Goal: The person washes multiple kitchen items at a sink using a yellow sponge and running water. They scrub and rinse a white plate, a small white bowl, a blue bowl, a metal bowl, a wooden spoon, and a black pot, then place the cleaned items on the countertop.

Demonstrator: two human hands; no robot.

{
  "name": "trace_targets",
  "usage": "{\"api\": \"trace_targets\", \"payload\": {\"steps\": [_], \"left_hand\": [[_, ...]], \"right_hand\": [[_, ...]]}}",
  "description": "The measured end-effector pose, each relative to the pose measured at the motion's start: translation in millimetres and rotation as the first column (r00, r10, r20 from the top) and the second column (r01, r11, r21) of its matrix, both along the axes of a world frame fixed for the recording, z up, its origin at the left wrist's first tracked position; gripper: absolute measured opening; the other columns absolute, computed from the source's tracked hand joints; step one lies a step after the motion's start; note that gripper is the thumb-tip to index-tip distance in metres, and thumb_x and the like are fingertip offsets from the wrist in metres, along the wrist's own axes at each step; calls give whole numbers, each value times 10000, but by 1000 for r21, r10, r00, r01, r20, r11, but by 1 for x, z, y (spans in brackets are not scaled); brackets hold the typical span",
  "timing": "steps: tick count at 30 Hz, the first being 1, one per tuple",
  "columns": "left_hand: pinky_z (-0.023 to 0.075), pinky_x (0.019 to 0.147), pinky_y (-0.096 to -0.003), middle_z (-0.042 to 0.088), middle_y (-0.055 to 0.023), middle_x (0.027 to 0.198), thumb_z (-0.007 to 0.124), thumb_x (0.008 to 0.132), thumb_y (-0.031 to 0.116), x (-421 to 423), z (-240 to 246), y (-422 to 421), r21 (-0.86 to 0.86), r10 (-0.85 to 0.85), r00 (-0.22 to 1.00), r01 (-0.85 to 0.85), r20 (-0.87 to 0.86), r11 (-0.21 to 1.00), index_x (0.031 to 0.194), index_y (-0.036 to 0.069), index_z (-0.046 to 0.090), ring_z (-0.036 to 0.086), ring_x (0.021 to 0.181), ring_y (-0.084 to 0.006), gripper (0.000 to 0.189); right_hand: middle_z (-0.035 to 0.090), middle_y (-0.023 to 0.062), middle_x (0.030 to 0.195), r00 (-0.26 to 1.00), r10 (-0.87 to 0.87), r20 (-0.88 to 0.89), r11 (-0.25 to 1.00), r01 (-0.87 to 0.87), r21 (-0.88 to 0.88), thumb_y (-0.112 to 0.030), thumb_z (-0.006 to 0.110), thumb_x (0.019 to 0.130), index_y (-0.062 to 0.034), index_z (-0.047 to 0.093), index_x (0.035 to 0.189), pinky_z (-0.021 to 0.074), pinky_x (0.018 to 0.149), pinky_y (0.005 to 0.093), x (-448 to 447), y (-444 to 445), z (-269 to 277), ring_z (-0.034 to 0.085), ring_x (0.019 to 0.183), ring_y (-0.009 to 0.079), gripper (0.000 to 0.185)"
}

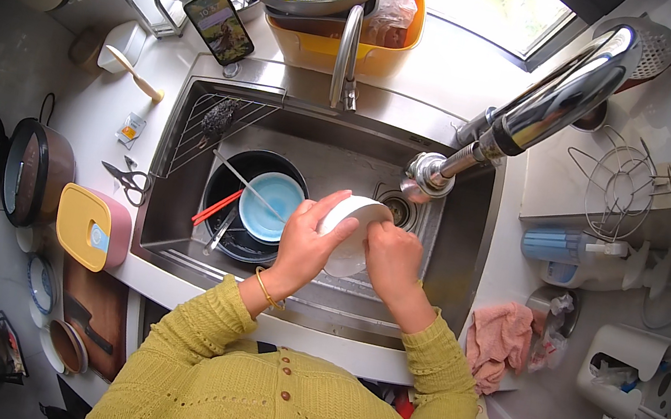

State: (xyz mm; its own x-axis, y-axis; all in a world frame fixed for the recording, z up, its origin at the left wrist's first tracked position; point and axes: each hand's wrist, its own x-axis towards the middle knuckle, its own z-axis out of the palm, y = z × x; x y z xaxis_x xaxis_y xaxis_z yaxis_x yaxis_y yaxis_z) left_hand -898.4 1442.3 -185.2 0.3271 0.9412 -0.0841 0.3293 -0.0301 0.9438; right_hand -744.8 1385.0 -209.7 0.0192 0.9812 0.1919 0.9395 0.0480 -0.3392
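Note:
A white bowl (349, 253) is tilted on its side above the sink (346, 145), held between both hands. My left hand (313, 232) grips its left rim, thumb across the front. My right hand (393, 256) is at the right rim, its fingers curled against or into the bowl; whether they hold anything else is hidden. Just left of the bowl, a dark pan (228, 175) sits in the basin. Inside it are a light blue bowl (270, 202), red chopsticks (217, 206) and a metal utensil (220, 231). A thin stick (241, 175) lies across the blue bowl.
The chrome faucet (553, 99) reaches over the sink's right side, near the drain (398, 210). A scouring pad (218, 116) rests on a wire rack (194, 139). Scissors (130, 180) and a yellow-lidded container (83, 227) are on the left counter. A pink cloth (496, 343) lies at right.

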Motion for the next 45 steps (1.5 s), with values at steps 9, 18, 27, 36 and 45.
{"api": "trace_targets", "payload": {"steps": [9,18,27,36,45], "left_hand": [[455,836,-302,605,-107,983,695,884,337,-2,3,1,-71,-41,998,38,-44,997,1269,96,621,554,894,-199,460],[475,854,-298,641,-142,1033,677,883,354,-3,-10,5,-157,23,996,-10,84,988,1250,59,623,604,939,-208,474],[589,600,-312,651,-58,1103,568,953,417,-9,-13,12,-743,213,915,126,343,657,1277,69,562,670,924,-138,475],[576,581,-296,646,-60,1066,629,933,360,0,-5,4,-676,174,904,155,392,720,1294,66,538,661,883,-128,475],[582,684,-295,629,-76,1111,653,922,317,-5,-2,0,-678,204,885,155,419,719,1319,61,513,648,946,-142,492]], "right_hand": [[592,90,666,1000,24,-4,999,-24,-32,-112,698,688,-78,563,675,495,576,422,1,1,-2,628,645,290,141],[568,50,678,999,-18,50,998,15,58,-113,684,733,-108,591,753,469,595,389,11,0,6,612,641,262,95],[680,83,868,792,-267,-549,963,207,-170,-135,715,790,-39,642,1059,514,653,328,39,5,15,662,736,209,295],[678,145,873,953,-136,-272,990,123,-61,-107,652,794,-44,648,1001,524,679,421,23,20,3,658,797,328,216],[650,165,886,917,-124,-379,989,147,32,-28,605,785,-18,634,982,504,740,440,14,19,-1,633,837,351,199]]}}
